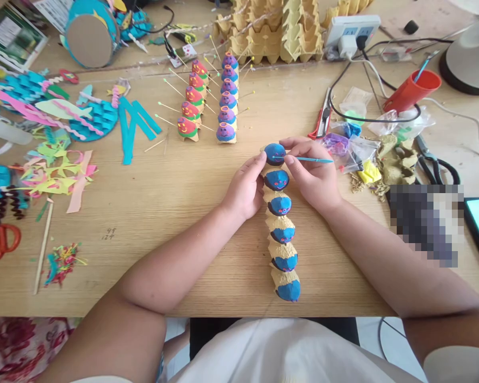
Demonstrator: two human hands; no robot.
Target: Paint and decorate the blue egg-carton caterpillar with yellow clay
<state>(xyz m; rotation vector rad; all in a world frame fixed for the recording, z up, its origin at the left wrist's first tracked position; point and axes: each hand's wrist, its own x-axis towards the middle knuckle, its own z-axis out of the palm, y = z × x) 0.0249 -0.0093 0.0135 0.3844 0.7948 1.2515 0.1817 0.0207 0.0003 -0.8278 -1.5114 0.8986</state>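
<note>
A strip of egg-carton cups (281,221) runs from between my hands toward the table's front edge. Its cups carry blue clay caps, most with small pink faces. My left hand (245,186) grips the far end of the strip from the left, thumb against the farthest cup (275,153). On the other side, my right hand (313,173) pinches a thin blue stick (311,159), a clay modelling tool by its look. The stick's tip touches or nearly touches the face on that farthest cup. Some right fingers curl behind the cup.
Two finished-looking strips, one red and green (190,109), one purple (226,109), stand farther back with pins sticking out. To the right lie a red utility knife (322,119), bagged clay (337,143), black scissors (435,162) and a red cup (413,89). Paper scraps (64,175) litter the left.
</note>
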